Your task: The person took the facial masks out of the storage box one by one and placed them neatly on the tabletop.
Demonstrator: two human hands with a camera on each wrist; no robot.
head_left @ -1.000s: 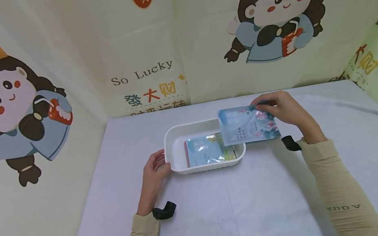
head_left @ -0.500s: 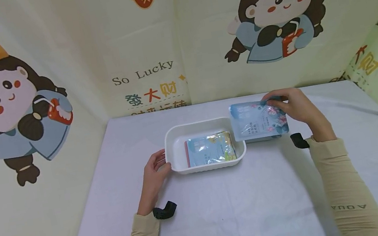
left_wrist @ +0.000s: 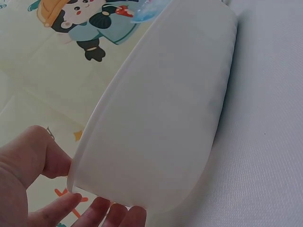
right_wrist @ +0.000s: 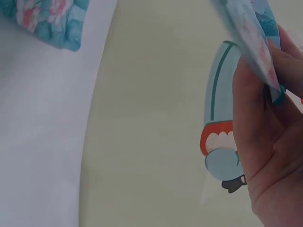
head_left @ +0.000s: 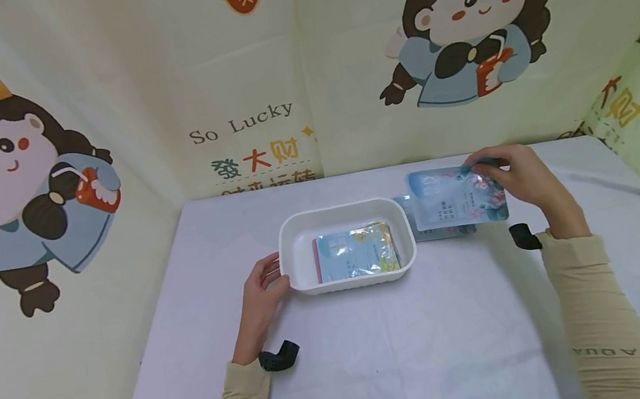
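Pinching the blue packet [head_left: 452,201] by its far right corner in the fingers [head_left: 484,155] of my right hand [head_left: 525,179], I have its long side reaching leftward above a second packet [head_left: 442,234] just beside the tray [head_left: 352,283] my left hand [head_left: 262,295] grips.

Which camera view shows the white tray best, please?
The head view, because the white tray shows its rim and inside there. The left wrist view shows only its outside; the right wrist view shows none of it.
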